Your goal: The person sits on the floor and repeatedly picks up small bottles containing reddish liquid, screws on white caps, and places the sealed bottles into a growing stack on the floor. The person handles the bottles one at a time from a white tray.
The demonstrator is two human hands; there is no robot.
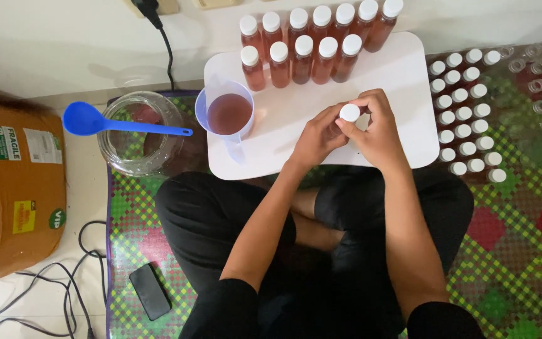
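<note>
From the head view, both hands meet over a small bottle (340,125) near the front edge of a smooth white tray table (403,94): the left hand (317,139) wraps around the bottle's body, mostly hiding it, while the right hand (377,129) has its fingers pinched on the round white cap (349,112). Beyond the hands, two rows of filled bottles (312,41) stand upright with white caps and reddish-brown liquid inside. To the left of the left hand sits a clear plastic measuring jug (228,112) partly full of the same liquid. Farther left, off the table, a round clear jar (138,133) has a glossy blue ladle (105,123) laid across its mouth. To the right of the right hand, white-capped bottles (465,107) stand in a cluster on a woven mat (515,232) checked in green, red and yellow, with uncapped clear bottles (541,94) beyond them. At far left, a brown cardboard box (14,194) carries a white rectangular label, a yellow sticker and a green round one. A black phone (150,290) lies on the mat by the left knee, near loose black cables (64,282).
</note>
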